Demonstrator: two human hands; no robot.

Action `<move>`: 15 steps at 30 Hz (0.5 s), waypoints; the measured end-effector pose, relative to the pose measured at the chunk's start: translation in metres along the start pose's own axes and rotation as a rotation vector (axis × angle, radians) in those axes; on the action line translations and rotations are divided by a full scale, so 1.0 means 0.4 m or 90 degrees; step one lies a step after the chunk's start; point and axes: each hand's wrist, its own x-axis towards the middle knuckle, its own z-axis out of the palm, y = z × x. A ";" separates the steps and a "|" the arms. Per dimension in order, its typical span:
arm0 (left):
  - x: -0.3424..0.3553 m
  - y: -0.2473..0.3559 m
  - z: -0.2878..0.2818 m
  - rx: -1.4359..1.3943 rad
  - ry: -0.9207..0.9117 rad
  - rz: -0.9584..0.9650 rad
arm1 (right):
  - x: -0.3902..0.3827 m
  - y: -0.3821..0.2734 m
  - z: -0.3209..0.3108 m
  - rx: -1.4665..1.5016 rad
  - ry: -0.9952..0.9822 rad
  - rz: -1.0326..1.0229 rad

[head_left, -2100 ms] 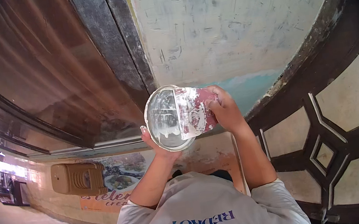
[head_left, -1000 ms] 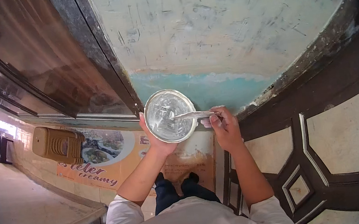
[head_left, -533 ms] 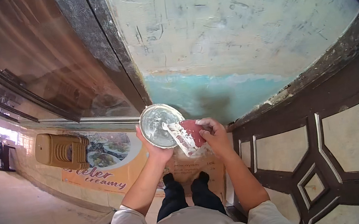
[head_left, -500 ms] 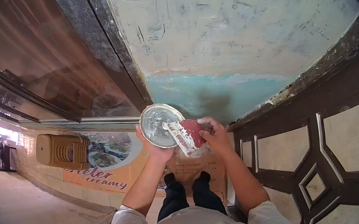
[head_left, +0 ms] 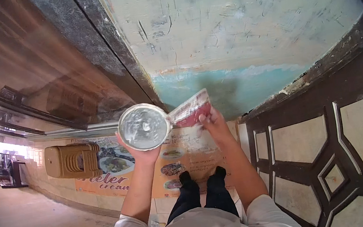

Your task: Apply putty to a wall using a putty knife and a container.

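My left hand (head_left: 143, 153) grips a round, shallow lid-like container (head_left: 142, 128), its inside smeared with white paste, from its lower left side. My right hand (head_left: 212, 124) is closed on a flat red scraper (head_left: 193, 115) streaked with white. The scraper tilts up to the right, and its narrow left end reaches the container's right rim. Both are held at chest height in front of a scuffed, pale painted wall (head_left: 224, 24) with a turquoise lower band.
A brown-curtained glass window (head_left: 31, 65) is at upper left, a dark panelled door (head_left: 315, 108) at right. Brown stacked stools (head_left: 65, 160) stand low at left on an orange printed banner (head_left: 107, 182) under my feet. Farther left are a pale floor (head_left: 33, 213) and dark items (head_left: 14, 176).
Since half a second ago the container has moved left. The scraper has risen from over its lower right to beside its right rim, its broad end turned upward.
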 end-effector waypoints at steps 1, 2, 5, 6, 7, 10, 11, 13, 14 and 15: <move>-0.011 0.014 -0.009 -0.017 0.015 0.005 | 0.025 -0.012 0.019 0.019 0.064 -0.018; -0.022 0.025 -0.015 -0.034 0.029 0.011 | 0.052 -0.020 0.029 0.039 0.128 -0.035; -0.035 0.044 -0.062 -0.020 0.028 -0.005 | 0.151 0.021 0.024 0.054 0.147 -0.128; -0.046 0.048 -0.071 0.005 0.022 -0.010 | 0.175 0.026 0.034 0.071 0.166 -0.170; -0.059 0.050 -0.074 -0.037 0.076 -0.014 | 0.196 0.034 0.040 0.078 0.178 -0.174; -0.081 0.043 -0.102 -0.034 0.079 -0.012 | 0.251 0.081 0.054 0.039 0.244 -0.181; -0.087 0.035 -0.105 0.002 0.060 -0.020 | 0.261 0.111 0.040 0.029 0.235 -0.190; -0.099 0.038 -0.108 -0.022 0.096 -0.008 | 0.246 0.115 0.065 0.044 0.222 -0.134; -0.105 0.039 -0.113 -0.047 0.131 0.001 | 0.234 0.117 0.077 0.058 0.212 -0.081; -0.109 0.031 -0.113 -0.030 0.118 -0.022 | 0.219 0.115 0.066 0.030 0.183 -0.099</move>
